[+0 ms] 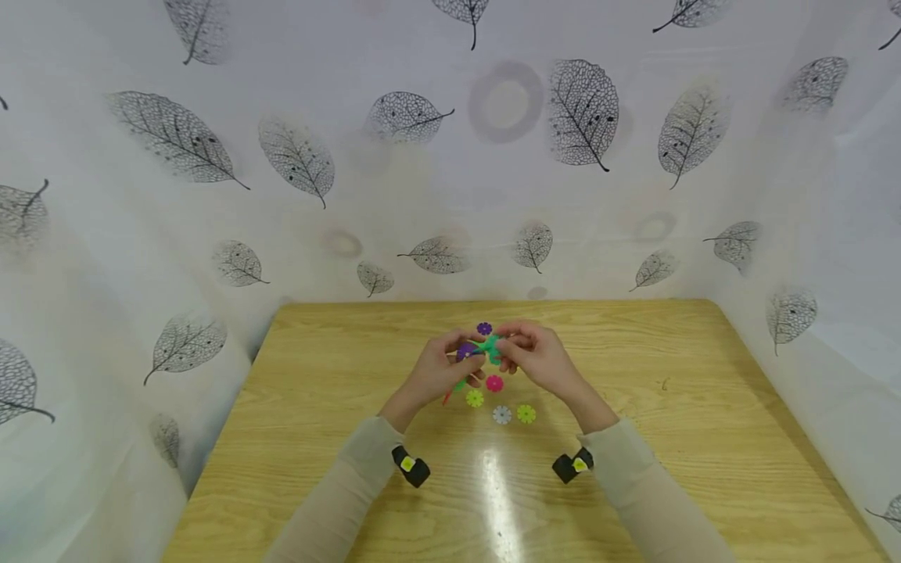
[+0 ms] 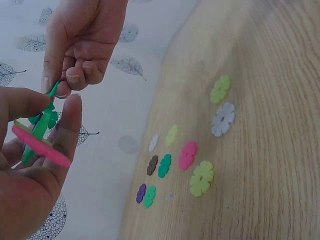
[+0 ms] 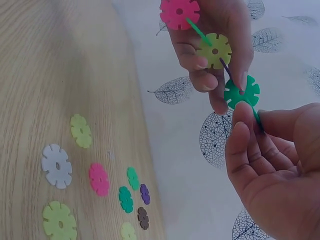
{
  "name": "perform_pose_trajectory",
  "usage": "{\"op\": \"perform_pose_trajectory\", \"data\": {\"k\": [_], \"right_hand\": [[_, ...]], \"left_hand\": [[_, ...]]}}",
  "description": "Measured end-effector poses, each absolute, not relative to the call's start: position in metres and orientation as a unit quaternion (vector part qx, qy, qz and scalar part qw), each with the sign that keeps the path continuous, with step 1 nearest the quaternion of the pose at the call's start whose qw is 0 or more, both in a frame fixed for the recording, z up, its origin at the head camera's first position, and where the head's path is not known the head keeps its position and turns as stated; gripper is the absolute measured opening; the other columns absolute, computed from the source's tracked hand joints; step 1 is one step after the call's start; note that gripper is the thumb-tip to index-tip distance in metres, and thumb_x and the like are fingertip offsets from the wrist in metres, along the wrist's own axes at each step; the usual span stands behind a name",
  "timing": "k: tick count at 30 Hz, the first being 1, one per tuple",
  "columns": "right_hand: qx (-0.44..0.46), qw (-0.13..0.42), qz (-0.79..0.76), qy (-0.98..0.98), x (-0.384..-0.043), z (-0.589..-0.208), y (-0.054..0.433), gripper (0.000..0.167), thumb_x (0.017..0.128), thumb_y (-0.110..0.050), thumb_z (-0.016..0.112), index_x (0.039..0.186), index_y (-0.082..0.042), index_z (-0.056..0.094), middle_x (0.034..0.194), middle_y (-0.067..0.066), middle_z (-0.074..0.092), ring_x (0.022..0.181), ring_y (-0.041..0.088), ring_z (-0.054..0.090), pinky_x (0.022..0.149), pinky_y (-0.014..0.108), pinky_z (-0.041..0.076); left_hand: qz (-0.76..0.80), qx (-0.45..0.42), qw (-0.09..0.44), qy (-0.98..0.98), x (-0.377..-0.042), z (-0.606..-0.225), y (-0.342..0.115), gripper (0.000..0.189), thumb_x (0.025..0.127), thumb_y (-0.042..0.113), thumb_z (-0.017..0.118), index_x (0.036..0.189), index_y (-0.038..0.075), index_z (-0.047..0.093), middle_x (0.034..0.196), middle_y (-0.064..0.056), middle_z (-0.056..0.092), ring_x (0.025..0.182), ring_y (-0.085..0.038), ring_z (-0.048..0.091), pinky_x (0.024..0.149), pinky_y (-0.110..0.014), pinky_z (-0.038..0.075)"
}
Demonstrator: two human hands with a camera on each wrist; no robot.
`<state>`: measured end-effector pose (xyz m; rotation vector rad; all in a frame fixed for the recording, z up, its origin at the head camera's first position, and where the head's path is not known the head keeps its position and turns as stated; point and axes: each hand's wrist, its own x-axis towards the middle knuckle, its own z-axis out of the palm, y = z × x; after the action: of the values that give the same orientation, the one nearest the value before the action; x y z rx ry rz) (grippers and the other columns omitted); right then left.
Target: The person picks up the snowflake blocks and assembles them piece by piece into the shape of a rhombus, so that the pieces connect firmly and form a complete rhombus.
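Note:
Both hands meet above the table around a chain of slotted plastic flower discs. My left hand [image 1: 438, 371] pinches the chain near its green disc [image 3: 248, 86], thumb and fingers on it. Behind that, the right wrist view shows a purple disc [image 3: 225, 67] edge-on, a yellow disc [image 3: 223, 46], a green disc [image 3: 200, 33] edge-on and a pink disc [image 3: 172, 12]. My right hand [image 1: 540, 358] pinches another green disc [image 3: 257, 119], edge-on at the chain's end, between thumb and fingers. It touches the neighbouring green disc; how deep the slots mesh is hidden.
Loose discs lie on the wooden table [image 1: 317, 469] below the hands: a pink disc [image 2: 188, 155], a white disc [image 2: 223, 119], a yellow-green disc [image 2: 202, 178], a brown disc [image 2: 152, 165], a purple disc [image 1: 484, 328] and several others. A leaf-print curtain [image 1: 422, 188] borders the table.

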<state>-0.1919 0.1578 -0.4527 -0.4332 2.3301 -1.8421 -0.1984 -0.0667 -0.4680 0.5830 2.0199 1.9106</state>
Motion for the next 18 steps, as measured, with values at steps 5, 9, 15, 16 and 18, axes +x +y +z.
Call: {"op": "perform_pose_trajectory", "data": {"k": [5, 9, 15, 16, 18], "right_hand": [[-0.163, 0.082, -0.607, 0.773, -0.1904, -0.4542, 0.1563, 0.027, 0.107, -0.013, 0.063, 0.128, 0.003, 0.066, 0.088, 0.021, 0.073, 0.073, 0.027, 0.072, 0.067, 0.033, 0.065], [-0.169, 0.082, -0.603, 0.775, -0.1900, -0.4569, 0.1567, 0.026, 0.108, -0.013, 0.061, 0.128, 0.003, 0.065, 0.088, 0.025, 0.073, 0.074, 0.034, 0.072, 0.067, 0.031, 0.064], [-0.169, 0.082, -0.604, 0.775, -0.1903, -0.4597, 0.1594, 0.029, 0.109, -0.017, 0.060, 0.130, 0.002, 0.065, 0.092, 0.025, 0.076, 0.081, 0.043, 0.073, 0.072, 0.043, 0.067], [-0.165, 0.081, -0.605, 0.775, -0.1905, -0.4605, 0.1605, 0.031, 0.109, -0.019, 0.060, 0.131, 0.003, 0.065, 0.094, 0.025, 0.076, 0.080, 0.041, 0.074, 0.072, 0.043, 0.067], [-0.154, 0.078, -0.604, 0.778, -0.1905, -0.4619, 0.1636, 0.031, 0.109, -0.020, 0.060, 0.129, 0.003, 0.066, 0.095, 0.023, 0.076, 0.080, 0.038, 0.074, 0.070, 0.042, 0.066]], "left_hand": [[0.656, 0.211, 0.146, 0.710, -0.1971, -0.4668, -0.0661, 0.037, 0.102, 0.003, 0.066, 0.137, -0.003, 0.060, 0.119, -0.030, 0.071, 0.092, -0.056, 0.072, 0.079, -0.064, 0.065], [0.649, 0.216, 0.147, 0.714, -0.1968, -0.4664, -0.0661, 0.038, 0.102, 0.006, 0.067, 0.139, -0.003, 0.060, 0.122, -0.033, 0.069, 0.094, -0.058, 0.071, 0.078, -0.064, 0.065], [0.634, 0.213, 0.132, 0.732, -0.1976, -0.4672, -0.0666, 0.038, 0.102, 0.008, 0.069, 0.138, -0.001, 0.062, 0.118, -0.029, 0.071, 0.077, -0.033, 0.075, 0.066, -0.054, 0.067], [0.632, 0.212, 0.129, 0.734, -0.1981, -0.4673, -0.0665, 0.037, 0.102, 0.008, 0.069, 0.137, -0.001, 0.062, 0.117, -0.028, 0.071, 0.075, -0.029, 0.074, 0.063, -0.051, 0.067], [0.628, 0.207, 0.119, 0.740, -0.1986, -0.4671, -0.0666, 0.036, 0.101, 0.008, 0.069, 0.136, 0.001, 0.064, 0.115, -0.027, 0.072, 0.074, -0.028, 0.073, 0.060, -0.047, 0.066]]}}
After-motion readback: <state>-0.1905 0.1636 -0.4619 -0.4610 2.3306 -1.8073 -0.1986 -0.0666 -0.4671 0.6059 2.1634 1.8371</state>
